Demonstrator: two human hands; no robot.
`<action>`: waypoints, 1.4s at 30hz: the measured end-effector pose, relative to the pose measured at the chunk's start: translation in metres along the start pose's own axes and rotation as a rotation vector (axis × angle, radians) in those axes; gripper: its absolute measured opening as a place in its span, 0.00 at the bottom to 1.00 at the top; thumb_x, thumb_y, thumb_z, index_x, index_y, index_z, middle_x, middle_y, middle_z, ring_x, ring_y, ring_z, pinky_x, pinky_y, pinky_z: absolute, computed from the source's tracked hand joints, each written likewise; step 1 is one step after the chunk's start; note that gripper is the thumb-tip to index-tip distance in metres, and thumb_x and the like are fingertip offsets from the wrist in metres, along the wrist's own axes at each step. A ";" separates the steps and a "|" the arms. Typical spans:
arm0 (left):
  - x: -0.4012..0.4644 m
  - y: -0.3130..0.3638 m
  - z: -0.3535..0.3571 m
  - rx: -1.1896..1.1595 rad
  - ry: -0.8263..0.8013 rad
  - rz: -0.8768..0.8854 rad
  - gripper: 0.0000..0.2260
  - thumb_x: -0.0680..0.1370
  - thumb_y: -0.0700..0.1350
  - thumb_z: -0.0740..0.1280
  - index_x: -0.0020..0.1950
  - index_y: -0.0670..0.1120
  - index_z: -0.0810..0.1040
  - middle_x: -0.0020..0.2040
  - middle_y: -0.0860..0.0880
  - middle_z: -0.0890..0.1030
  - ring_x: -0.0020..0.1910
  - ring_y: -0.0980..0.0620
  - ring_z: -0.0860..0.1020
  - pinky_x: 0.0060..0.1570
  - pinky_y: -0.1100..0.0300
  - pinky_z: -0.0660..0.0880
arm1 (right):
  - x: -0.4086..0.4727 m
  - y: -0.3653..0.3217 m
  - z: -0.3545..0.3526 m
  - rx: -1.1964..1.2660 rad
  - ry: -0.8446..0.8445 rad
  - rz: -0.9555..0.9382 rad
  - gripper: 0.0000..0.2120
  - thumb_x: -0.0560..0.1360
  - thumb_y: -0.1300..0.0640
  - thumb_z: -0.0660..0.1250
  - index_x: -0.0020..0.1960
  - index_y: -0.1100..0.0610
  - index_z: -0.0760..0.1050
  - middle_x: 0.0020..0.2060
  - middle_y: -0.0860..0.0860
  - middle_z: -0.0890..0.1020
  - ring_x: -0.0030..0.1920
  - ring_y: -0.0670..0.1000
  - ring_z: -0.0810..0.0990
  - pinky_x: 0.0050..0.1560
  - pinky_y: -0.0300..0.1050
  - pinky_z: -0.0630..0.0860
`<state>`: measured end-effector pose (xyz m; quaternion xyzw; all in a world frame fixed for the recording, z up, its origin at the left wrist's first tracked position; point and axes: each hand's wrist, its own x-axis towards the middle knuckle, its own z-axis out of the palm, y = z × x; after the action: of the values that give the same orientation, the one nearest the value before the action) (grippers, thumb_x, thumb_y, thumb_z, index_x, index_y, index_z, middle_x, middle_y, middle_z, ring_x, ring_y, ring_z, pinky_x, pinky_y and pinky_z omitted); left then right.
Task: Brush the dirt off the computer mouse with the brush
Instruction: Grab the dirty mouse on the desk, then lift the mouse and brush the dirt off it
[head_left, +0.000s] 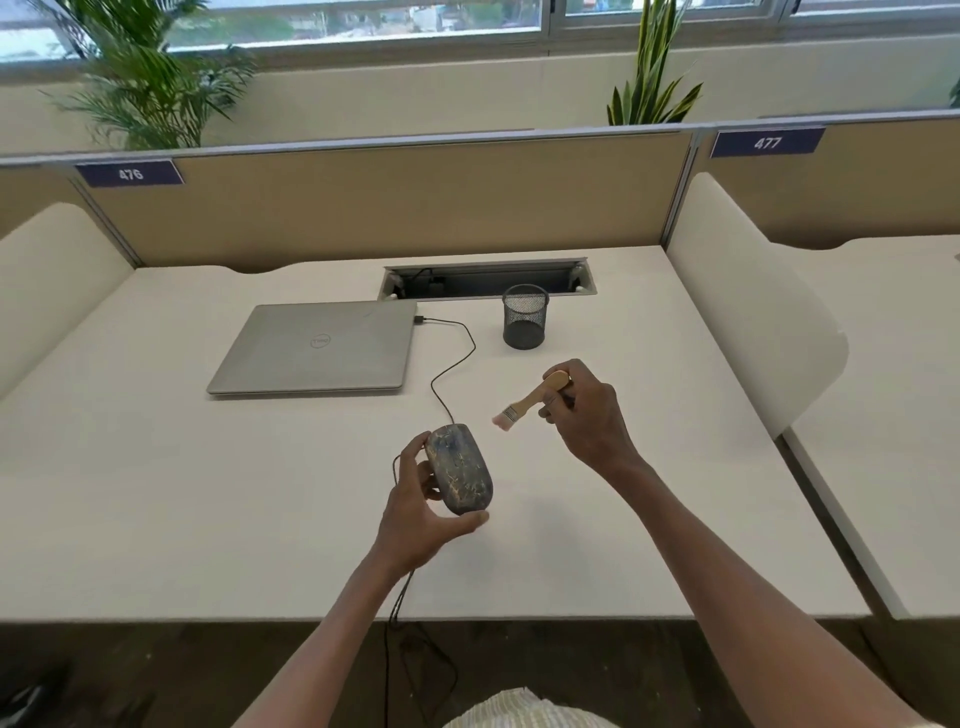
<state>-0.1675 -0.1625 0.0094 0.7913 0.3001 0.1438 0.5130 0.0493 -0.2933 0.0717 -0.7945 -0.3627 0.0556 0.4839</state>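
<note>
From the head camera, the left hand (421, 512) holds the computer mouse (460, 467) lifted above the white counter (208, 493), its grip clamped round the mouse's sides with the thumb under the near end. The mouse's dark shell is streaked with pale dirt. The right hand (584, 415) has its grip closed on the wooden handle of the brush (530, 399), whose bristles point toward the mouse but hang just beyond it, not touching. The mouse's cable (451, 358) runs from its far end to the shut laptop (317, 348), which lies beyond the mouse and to the left. A black mesh cup (524, 322) stands beyond the mouse to the right, near a cable slot (488, 280).
</note>
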 end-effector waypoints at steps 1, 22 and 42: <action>-0.002 0.001 0.000 -0.051 -0.012 -0.019 0.53 0.61 0.50 0.86 0.77 0.60 0.56 0.64 0.56 0.78 0.57 0.57 0.82 0.56 0.63 0.80 | -0.001 0.001 -0.002 0.007 -0.001 0.005 0.05 0.79 0.64 0.64 0.51 0.56 0.72 0.38 0.53 0.84 0.36 0.47 0.85 0.39 0.51 0.81; -0.039 0.028 0.014 -0.409 -0.042 -0.119 0.51 0.68 0.27 0.79 0.77 0.62 0.57 0.65 0.46 0.78 0.55 0.45 0.87 0.52 0.54 0.83 | -0.022 0.001 -0.023 0.067 -0.083 0.006 0.05 0.79 0.65 0.64 0.51 0.56 0.72 0.38 0.54 0.84 0.37 0.49 0.85 0.43 0.57 0.82; -0.143 -0.032 -0.099 -0.280 -0.277 0.006 0.54 0.60 0.47 0.86 0.76 0.68 0.58 0.70 0.49 0.73 0.63 0.44 0.82 0.60 0.47 0.82 | -0.166 -0.124 0.050 0.055 0.143 0.047 0.08 0.80 0.63 0.67 0.53 0.53 0.72 0.42 0.51 0.85 0.40 0.43 0.86 0.40 0.32 0.79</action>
<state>-0.3417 -0.1706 0.0352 0.7254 0.2014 0.0752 0.6539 -0.1592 -0.3280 0.1018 -0.7911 -0.3069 0.0201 0.5288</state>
